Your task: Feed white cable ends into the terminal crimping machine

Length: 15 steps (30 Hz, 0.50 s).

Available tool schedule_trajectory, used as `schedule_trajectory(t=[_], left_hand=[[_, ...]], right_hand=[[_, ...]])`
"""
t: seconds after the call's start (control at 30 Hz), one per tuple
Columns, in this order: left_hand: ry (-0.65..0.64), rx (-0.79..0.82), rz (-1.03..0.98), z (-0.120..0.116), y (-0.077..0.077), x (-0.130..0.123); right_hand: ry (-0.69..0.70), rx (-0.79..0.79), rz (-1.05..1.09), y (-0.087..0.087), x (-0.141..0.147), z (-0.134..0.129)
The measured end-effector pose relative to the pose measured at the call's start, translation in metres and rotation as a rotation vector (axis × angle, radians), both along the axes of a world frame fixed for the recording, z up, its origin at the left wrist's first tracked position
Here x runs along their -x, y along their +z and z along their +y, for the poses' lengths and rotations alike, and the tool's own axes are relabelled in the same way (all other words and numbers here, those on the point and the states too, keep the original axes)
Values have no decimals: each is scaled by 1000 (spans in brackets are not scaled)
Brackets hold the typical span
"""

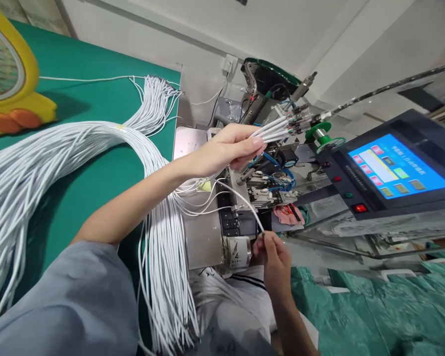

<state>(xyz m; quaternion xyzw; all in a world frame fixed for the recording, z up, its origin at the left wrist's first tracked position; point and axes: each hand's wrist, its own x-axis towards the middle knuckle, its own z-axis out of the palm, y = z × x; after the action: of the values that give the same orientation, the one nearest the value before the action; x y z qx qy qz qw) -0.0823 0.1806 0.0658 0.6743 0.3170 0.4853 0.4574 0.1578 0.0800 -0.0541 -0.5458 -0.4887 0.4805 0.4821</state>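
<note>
My left hand (230, 146) is closed round a small bunch of white cables (276, 129), whose dark-tipped ends point to the upper right. Lower down, my right hand (277, 258) pinches the end of a single white cable (244, 199), which curves away toward the metal plate (203, 242). The very tip of that cable is hidden by my fingers. A thick bundle of white cables (166, 257) hangs over the table edge below my left forearm, its upper part bound with a yellowish tie (121, 127).
Beyond my hands stands a machine (261, 190) with blue air tubes and a green-rimmed bowl (278, 71). At right is a control box with a lit touchscreen (400, 165). A yellow toy-like fan (29, 74) sits on the green table (92, 54). A labelled cylinder (238, 252) stands near my right hand.
</note>
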Motion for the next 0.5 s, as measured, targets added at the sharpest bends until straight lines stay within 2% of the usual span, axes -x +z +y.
schedule_trajectory(t=[0.13,0.27,0.4,0.5], left_hand=[[33,-52,5,2,4,9],[-53,-165,31,2,8,18],[-125,-223,55,0,10,23],[-127,-271,81,0,10,24]], right_hand=[[22,-127,179,29,9,21],[101,-270,226,53,25,32],[80,-361,169,63,46,37],[61,-454,157,68,58,44]])
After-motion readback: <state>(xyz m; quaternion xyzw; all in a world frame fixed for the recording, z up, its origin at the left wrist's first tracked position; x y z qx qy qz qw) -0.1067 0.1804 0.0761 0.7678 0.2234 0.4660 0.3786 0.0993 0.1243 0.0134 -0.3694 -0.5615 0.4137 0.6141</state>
